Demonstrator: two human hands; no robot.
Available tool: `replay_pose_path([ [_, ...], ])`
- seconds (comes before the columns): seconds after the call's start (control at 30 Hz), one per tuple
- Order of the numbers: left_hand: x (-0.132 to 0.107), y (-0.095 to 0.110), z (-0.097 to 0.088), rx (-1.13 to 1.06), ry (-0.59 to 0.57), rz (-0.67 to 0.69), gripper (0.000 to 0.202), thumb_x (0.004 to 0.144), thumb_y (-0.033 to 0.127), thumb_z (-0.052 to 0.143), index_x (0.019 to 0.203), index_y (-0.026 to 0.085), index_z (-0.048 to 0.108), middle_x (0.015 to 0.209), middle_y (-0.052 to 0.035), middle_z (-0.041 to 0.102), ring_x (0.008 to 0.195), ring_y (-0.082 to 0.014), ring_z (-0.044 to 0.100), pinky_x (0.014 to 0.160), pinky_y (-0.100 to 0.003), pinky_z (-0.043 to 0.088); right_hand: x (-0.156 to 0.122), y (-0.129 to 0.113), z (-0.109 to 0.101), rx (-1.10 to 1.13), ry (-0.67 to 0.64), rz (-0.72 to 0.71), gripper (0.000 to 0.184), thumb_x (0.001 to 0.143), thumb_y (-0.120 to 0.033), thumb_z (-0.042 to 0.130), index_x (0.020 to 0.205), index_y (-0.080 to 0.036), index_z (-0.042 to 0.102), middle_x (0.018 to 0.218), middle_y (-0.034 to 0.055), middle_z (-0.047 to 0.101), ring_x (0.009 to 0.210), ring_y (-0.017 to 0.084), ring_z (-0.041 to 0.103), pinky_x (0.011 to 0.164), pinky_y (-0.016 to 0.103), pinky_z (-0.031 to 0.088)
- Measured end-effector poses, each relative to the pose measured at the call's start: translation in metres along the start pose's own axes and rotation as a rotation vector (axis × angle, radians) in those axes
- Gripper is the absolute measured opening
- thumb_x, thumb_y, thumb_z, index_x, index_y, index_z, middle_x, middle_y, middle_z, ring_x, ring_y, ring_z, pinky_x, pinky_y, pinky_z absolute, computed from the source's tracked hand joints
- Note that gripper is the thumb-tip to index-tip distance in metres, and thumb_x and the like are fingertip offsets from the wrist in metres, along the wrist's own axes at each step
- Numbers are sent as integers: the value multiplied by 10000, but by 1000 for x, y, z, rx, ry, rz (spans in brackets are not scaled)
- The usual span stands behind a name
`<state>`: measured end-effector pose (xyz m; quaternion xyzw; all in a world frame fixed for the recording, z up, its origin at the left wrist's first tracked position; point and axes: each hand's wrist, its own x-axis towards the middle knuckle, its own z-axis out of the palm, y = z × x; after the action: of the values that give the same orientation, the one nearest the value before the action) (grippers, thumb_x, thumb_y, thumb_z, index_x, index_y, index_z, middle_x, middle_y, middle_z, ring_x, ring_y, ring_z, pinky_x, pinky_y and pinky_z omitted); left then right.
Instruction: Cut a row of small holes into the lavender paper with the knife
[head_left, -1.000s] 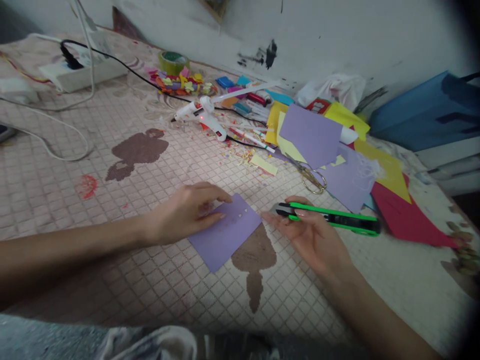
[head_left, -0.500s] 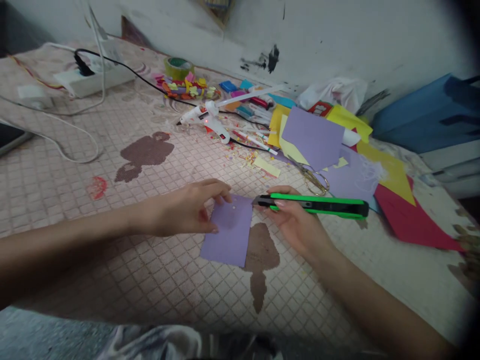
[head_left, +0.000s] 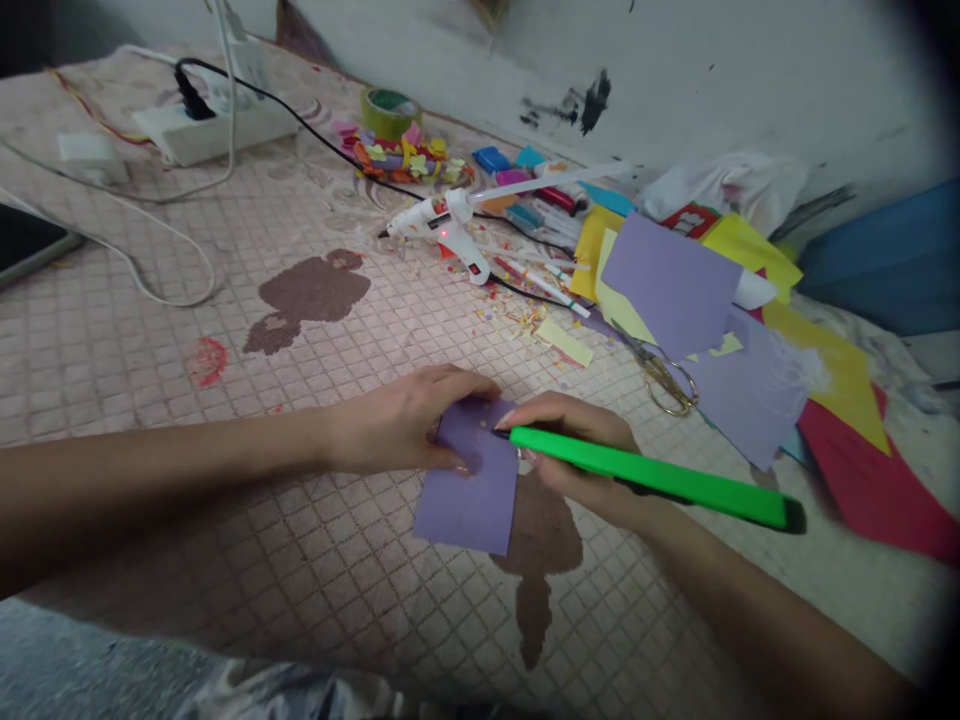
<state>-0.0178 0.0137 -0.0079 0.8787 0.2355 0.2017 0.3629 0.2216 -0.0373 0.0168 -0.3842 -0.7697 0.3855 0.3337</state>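
Left hand point(head_left: 409, 420): thumb and fingers parted and bent over the purple card, tips touching its upper part; a gap shows between thumb and forefinger.
Right hand point(head_left: 581, 440): pinching the green cutter near its front end, thumb and fingers closed about it.
Green cutter point(head_left: 660, 480): tilted, dark butt end out over the right wrist side; tip at the card's upper right part, between the two hands. Whether the blade pierces: cannot tell.
Purple card point(head_left: 465, 505): on the quilted cloth point(head_left: 345, 560), before the person, under the left fingers; small pale marks near its far end. Lower right part lies over a brown patch point(head_left: 536, 590).
Just beyond the hands: pale yellow strip point(head_left: 564, 343), paper crumbs point(head_left: 510, 315) near it; gold-handled scissors point(head_left: 671, 388) to the right.
Right side: overlapping purple sheets point(head_left: 671, 280), a yellow sheet point(head_left: 832, 365), a red sheet point(head_left: 870, 490).
Farther back: white glue gun point(head_left: 450, 225) on its side, red light lit; colourful cutouts point(head_left: 409, 160) in front of a tape roll point(head_left: 390, 113).
Far left: white power strip point(head_left: 217, 135) with a black plug point(head_left: 193, 95) in it; dark-screened device point(head_left: 30, 245) at the frame edge.
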Motion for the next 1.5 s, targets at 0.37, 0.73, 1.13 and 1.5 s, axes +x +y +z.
replay_pose_path([
  [0.37, 1, -3, -1, -5, -13, 90, 636, 781, 252, 808, 1320, 176, 478, 1275, -120, 616, 1166, -258, 579, 1022, -419, 445, -10, 11, 4, 38, 70, 69, 283, 837, -93, 612, 1014, -297, 695, 919, 0, 738, 799, 167, 699, 669, 283, 556],
  [0.73, 1, -3, -2, -4, -6, 96, 620, 781, 219, 782, 1321, 220, 477, 1292, -99, 617, 1183, -251, 581, 1025, -416, 449, -9, 15, 8, 20, 48, 56, 262, 843, -104, 635, 1018, -289, 701, 929, 6, 751, 828, 183, 708, 702, 309, 573],
  [1.13, 1, -4, 0, 23, -1, 110, 644, 776, 221, 796, 1333, 210, 473, 1298, -113, 614, 1194, -260, 578, 1033, -430, 450, -8, 15, 9, 27, 44, 57, 255, 843, -105, 630, 1008, -283, 707, 934, 13, 753, 826, 182, 706, 718, 319, 577],
  [1.5, 1, -3, 0, 7, -8, 91, 626, 782, 235, 782, 1328, 240, 476, 1305, -97, 609, 1203, -255, 574, 1040, -429, 448, 1, 10, 1, 47, -53, 60, 214, 835, -169, 625, 995, -270, 724, 904, 22, 752, 788, 188, 702, 694, 320, 567],
])
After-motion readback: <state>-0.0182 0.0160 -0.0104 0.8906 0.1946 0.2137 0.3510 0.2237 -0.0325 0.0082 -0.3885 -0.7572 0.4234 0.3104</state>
